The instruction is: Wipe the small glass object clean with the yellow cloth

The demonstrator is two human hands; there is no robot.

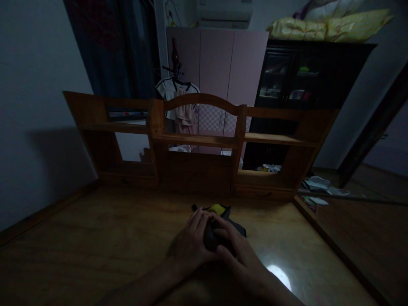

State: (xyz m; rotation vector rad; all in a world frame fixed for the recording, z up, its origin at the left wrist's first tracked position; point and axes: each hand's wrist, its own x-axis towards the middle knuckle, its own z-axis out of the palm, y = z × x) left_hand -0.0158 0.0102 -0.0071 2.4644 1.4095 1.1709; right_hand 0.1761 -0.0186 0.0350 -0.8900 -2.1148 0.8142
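Observation:
Both my hands rest together on a small dark cloth item with a yellow patch [219, 211] that lies on the wooden desk top [111, 242]. My left hand [191, 242] curls its fingers over the left side of the dark item. My right hand [236, 250] presses on its right side, with the fingers bent around it. The room is dim, and most of the item is hidden under my fingers.
A wooden shelf unit [197, 140] stands along the desk's far edge. Behind it are hanging clothes [180, 104], a pink wardrobe [229, 63] and a dark glass cabinet [293, 80]. Papers [318, 185] lie at the right. A light reflection [280, 276] shines on the desk.

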